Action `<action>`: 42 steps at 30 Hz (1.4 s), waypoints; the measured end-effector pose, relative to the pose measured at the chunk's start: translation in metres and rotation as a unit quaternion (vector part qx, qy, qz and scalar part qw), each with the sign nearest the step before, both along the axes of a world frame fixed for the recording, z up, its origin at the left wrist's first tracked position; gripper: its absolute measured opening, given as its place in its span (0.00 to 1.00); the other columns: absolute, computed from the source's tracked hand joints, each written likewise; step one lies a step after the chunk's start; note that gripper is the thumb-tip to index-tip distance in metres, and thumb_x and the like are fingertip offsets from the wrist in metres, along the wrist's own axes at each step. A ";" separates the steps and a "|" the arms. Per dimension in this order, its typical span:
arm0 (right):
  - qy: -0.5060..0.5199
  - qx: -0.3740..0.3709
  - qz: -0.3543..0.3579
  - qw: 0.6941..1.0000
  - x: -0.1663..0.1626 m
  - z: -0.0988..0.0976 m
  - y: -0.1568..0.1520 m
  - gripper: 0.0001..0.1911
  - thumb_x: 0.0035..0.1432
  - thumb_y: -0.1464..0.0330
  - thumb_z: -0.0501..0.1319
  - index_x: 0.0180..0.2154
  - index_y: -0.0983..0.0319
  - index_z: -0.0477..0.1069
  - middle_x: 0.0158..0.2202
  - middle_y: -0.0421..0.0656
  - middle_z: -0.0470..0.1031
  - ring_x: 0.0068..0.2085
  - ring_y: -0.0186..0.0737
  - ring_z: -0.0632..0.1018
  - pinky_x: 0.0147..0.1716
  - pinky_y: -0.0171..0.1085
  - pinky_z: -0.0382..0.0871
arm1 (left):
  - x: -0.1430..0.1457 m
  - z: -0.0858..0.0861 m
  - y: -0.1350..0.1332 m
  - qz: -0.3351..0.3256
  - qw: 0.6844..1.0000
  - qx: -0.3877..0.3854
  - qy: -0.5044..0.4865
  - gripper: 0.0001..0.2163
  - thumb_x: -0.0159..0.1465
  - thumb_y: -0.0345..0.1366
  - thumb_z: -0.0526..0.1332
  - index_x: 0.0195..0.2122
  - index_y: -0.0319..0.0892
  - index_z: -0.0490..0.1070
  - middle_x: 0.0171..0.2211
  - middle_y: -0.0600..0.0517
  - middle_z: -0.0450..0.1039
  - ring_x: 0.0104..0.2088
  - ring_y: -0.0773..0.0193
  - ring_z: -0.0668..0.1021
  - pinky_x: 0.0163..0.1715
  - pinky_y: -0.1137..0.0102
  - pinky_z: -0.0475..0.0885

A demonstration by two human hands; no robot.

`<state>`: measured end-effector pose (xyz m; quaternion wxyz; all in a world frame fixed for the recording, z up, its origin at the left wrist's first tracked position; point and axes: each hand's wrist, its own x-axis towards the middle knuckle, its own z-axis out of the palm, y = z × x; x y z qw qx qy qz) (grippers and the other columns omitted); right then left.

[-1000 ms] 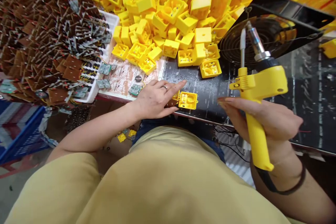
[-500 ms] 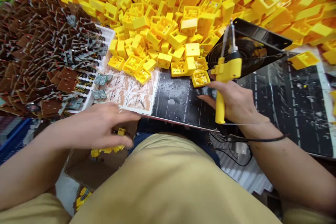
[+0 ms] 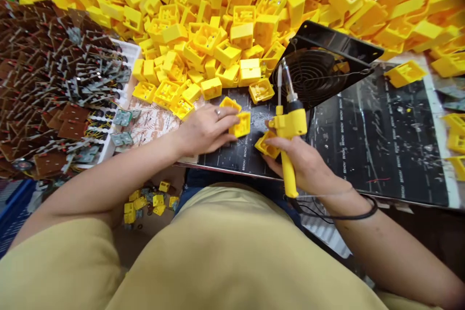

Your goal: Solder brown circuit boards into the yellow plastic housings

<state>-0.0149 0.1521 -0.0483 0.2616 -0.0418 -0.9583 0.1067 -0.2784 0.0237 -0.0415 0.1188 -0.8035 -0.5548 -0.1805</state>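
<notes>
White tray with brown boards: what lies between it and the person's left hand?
In the head view, small green circuit boards lie at the edge of the white tray, then brown-and-white patterned sheet runs toward the left hand.

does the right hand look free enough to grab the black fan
Probably not: the right hand holds the soldering iron, fingers on a yellow case, though the fan sits just beyond.

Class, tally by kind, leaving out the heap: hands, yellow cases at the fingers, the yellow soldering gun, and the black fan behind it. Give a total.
Hands: 2 (left hand, right hand)
Yellow cases at the fingers: 3
Soldering gun: 1
Black fan: 1
Total: 7
</notes>
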 end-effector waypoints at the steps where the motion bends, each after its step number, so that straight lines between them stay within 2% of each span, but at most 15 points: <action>1: 0.006 -0.011 0.004 1.000 0.004 0.000 -0.004 0.16 0.69 0.66 0.61 0.56 0.56 0.63 0.42 0.42 0.78 0.40 0.41 0.82 0.39 0.38 0.78 | 0.001 0.001 -0.014 -0.011 1.000 0.005 -0.013 0.13 0.74 0.43 0.56 0.48 0.39 0.74 0.52 0.42 0.81 0.46 0.56 0.82 0.45 0.63 0.75; 4: 0.029 -0.029 -0.016 0.999 0.010 -0.002 -0.012 0.24 0.65 0.62 0.67 0.58 0.58 0.62 0.44 0.45 0.78 0.40 0.44 0.82 0.40 0.42 0.79 | 0.011 0.006 -0.043 -0.005 0.999 -0.007 -0.044 0.10 0.71 0.39 0.61 0.48 0.40 0.73 0.51 0.45 0.82 0.50 0.55 0.81 0.52 0.59 0.73; 8: 0.042 -0.016 -0.041 0.998 0.007 -0.005 -0.013 0.28 0.61 0.62 0.71 0.58 0.59 0.64 0.42 0.46 0.79 0.38 0.46 0.81 0.37 0.43 0.78 | 0.026 0.013 -0.050 0.043 0.998 -0.032 -0.044 0.22 0.69 0.40 0.62 0.62 0.36 0.68 0.58 0.38 0.77 0.57 0.46 0.77 0.57 0.51 0.70; 10: 0.036 -0.014 -0.030 0.999 0.006 -0.007 -0.012 0.24 0.63 0.68 0.68 0.57 0.58 0.65 0.43 0.45 0.79 0.37 0.43 0.81 0.36 0.40 0.77 | 0.031 0.014 -0.047 0.060 0.997 -0.046 -0.024 0.24 0.70 0.40 0.61 0.64 0.36 0.67 0.60 0.37 0.75 0.57 0.46 0.76 0.54 0.52 0.72; 13: 0.001 -0.029 0.014 0.999 0.010 -0.003 -0.009 0.20 0.66 0.72 0.63 0.57 0.56 0.65 0.44 0.41 0.80 0.38 0.39 0.80 0.38 0.37 0.76 | 0.036 0.013 -0.044 0.057 0.998 -0.036 0.006 0.17 0.71 0.33 0.60 0.60 0.35 0.71 0.52 0.42 0.81 0.48 0.52 0.80 0.45 0.59 0.76; 17: 0.003 -0.027 -0.016 0.999 0.012 0.009 -0.012 0.27 0.62 0.61 0.69 0.59 0.57 0.65 0.42 0.45 0.78 0.44 0.48 0.80 0.43 0.44 0.76 | 0.046 0.016 -0.047 0.080 0.995 -0.050 -0.017 0.14 0.71 0.32 0.59 0.56 0.37 0.72 0.44 0.43 0.79 0.37 0.58 0.82 0.33 0.67 0.78; 20: 0.026 0.018 -0.062 0.998 0.000 0.010 -0.020 0.30 0.59 0.53 0.71 0.57 0.58 0.66 0.35 0.44 0.75 0.39 0.49 0.78 0.40 0.45 0.75 | 0.051 0.023 -0.047 0.062 0.987 -0.074 -0.130 0.14 0.72 0.31 0.58 0.56 0.35 0.71 0.47 0.41 0.76 0.44 0.60 0.82 0.41 0.68 0.81; 22: 0.022 0.032 -0.061 0.997 -0.009 0.006 -0.024 0.23 0.63 0.58 0.68 0.55 0.58 0.67 0.32 0.42 0.74 0.37 0.46 0.77 0.36 0.42 0.73 | 0.047 0.029 -0.047 0.017 0.984 -0.084 -0.158 0.14 0.71 0.27 0.57 0.57 0.34 0.71 0.52 0.39 0.76 0.52 0.58 0.80 0.53 0.66 0.79; 24: 0.013 0.018 -0.041 0.999 -0.013 0.002 -0.026 0.16 0.66 0.66 0.64 0.54 0.57 0.66 0.34 0.42 0.74 0.37 0.44 0.78 0.36 0.40 0.74 | 0.037 0.032 -0.050 -0.031 0.988 -0.106 -0.106 0.19 0.68 0.22 0.56 0.59 0.33 0.69 0.58 0.37 0.74 0.59 0.53 0.77 0.59 0.60 0.77; 26: 0.005 -0.011 -0.015 1.000 -0.010 0.000 -0.024 0.16 0.66 0.70 0.62 0.54 0.57 0.64 0.38 0.42 0.77 0.40 0.44 0.79 0.38 0.40 0.76 | 0.027 0.032 -0.055 -0.058 0.989 -0.134 -0.029 0.23 0.65 0.20 0.56 0.62 0.32 0.68 0.63 0.34 0.71 0.60 0.48 0.77 0.57 0.57 0.78; 28: 0.000 -0.030 -0.004 1.000 -0.003 0.000 -0.021 0.17 0.67 0.68 0.62 0.55 0.57 0.63 0.42 0.43 0.78 0.43 0.45 0.80 0.40 0.41 0.78 | 0.023 0.028 -0.061 -0.036 0.990 -0.134 0.018 0.22 0.65 0.19 0.55 0.60 0.32 0.70 0.60 0.34 0.74 0.55 0.49 0.80 0.50 0.59 0.80; 30: 0.002 -0.042 -0.012 0.999 0.006 0.001 -0.018 0.21 0.66 0.67 0.64 0.57 0.57 0.63 0.44 0.45 0.79 0.43 0.46 0.81 0.40 0.42 0.79 | 0.028 0.023 -0.063 0.014 0.995 -0.095 0.034 0.18 0.67 0.20 0.55 0.55 0.34 0.74 0.52 0.37 0.79 0.46 0.53 0.83 0.43 0.63 0.80; 34: 0.017 -0.066 -0.025 0.997 0.015 -0.001 -0.019 0.24 0.64 0.68 0.67 0.58 0.57 0.63 0.49 0.47 0.79 0.44 0.45 0.83 0.42 0.42 0.81 | 0.056 0.010 -0.054 0.054 0.998 -0.029 0.028 0.12 0.70 0.25 0.57 0.50 0.38 0.75 0.36 0.48 0.80 0.35 0.60 0.82 0.34 0.69 0.77; 38: 0.021 -0.078 -0.009 0.997 0.014 -0.003 -0.021 0.23 0.65 0.67 0.66 0.58 0.56 0.63 0.48 0.46 0.79 0.43 0.45 0.84 0.41 0.42 0.81 | 0.069 0.005 -0.036 0.050 0.998 -0.004 -0.031 0.12 0.73 0.29 0.55 0.53 0.41 0.75 0.44 0.46 0.79 0.41 0.62 0.83 0.33 0.73 0.76; 42: 0.034 -0.049 -0.018 0.998 0.003 -0.004 -0.021 0.24 0.64 0.63 0.68 0.58 0.57 0.63 0.43 0.44 0.79 0.44 0.48 0.83 0.42 0.44 0.81 | 0.044 0.015 -0.012 0.151 0.986 -0.030 -0.067 0.16 0.74 0.37 0.56 0.60 0.42 0.73 0.55 0.43 0.77 0.53 0.54 0.79 0.51 0.62 0.77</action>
